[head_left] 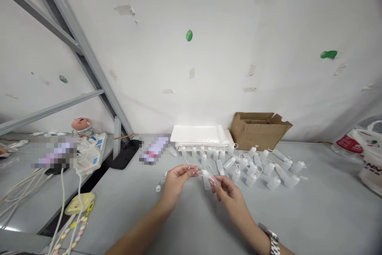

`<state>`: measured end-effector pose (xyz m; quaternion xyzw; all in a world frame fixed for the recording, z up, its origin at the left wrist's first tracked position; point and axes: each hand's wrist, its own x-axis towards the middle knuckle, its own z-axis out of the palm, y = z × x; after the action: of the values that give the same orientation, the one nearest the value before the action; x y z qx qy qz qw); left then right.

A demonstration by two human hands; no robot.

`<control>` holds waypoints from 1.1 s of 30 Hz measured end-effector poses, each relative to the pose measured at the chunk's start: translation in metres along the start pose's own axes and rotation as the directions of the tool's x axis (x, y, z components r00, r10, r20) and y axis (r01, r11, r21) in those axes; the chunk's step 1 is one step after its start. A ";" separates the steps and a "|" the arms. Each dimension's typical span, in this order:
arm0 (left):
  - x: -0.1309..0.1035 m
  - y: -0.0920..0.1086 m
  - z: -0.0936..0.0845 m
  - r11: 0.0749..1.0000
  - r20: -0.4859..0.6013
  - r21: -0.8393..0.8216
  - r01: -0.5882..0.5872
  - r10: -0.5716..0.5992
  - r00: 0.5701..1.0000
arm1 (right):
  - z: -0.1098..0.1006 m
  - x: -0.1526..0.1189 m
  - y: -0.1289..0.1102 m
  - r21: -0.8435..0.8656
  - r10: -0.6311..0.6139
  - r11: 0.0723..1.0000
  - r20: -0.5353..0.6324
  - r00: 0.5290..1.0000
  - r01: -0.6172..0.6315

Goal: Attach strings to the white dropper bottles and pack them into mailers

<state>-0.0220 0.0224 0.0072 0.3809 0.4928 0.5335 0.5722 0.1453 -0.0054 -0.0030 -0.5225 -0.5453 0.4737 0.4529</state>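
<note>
My right hand (227, 192) is closed around a small translucent white squeeze bottle (211, 178), tilted with its top toward my left hand. The fingers of my left hand (179, 179) are pinched near the bottle's top, on what looks like its thin white cap strap; the fingers partly hide it. Just behind my hands, several similar bottles (251, 179) with white caps and looped straps stand or lie on the grey table (191, 227). Left of my left hand lies a small white piece (158, 188), possibly a cap or bottle, partly hidden by that hand.
Behind the bottles are a stack of white packaging (199, 135) and an open cardboard box (258, 131). A plastic bag (371, 163) sits at the right. On the left are a black phone-like object (125, 154), a power strip (92, 155), white cables and a yellow case (80, 203).
</note>
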 end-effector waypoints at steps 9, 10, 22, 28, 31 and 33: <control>-0.005 0.007 0.002 0.995 0.015 0.092 -0.038 0.037 0.999 | 0.000 -0.008 -0.007 -0.173 -0.157 0.973 0.005 0.988 0.155; -0.006 0.007 0.002 0.994 0.025 0.104 -0.039 0.037 0.999 | 0.000 -0.009 -0.007 -0.187 -0.170 0.968 0.004 0.985 0.168; -0.006 0.006 0.001 0.986 0.065 0.165 -0.023 0.012 0.998 | 0.000 -0.010 0.000 -0.261 -0.229 0.938 0.027 0.973 0.228; -0.005 0.005 0.000 0.997 0.125 0.070 0.037 -0.045 0.991 | 0.000 -0.011 -0.004 -0.268 -0.237 0.935 0.009 0.971 0.231; -0.004 0.004 -0.001 0.999 0.148 0.038 0.038 -0.043 0.988 | 0.000 -0.011 -0.004 -0.266 -0.243 0.934 0.013 0.970 0.237; -0.003 0.003 -0.002 0.999 0.153 0.023 0.043 -0.046 0.987 | 0.000 -0.012 -0.004 -0.266 -0.253 0.932 0.013 0.967 0.248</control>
<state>-0.0241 0.0194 0.0105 0.4154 0.4609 0.4849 0.6163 0.1453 -0.0172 0.0006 -0.5097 -0.6610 0.3293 0.4414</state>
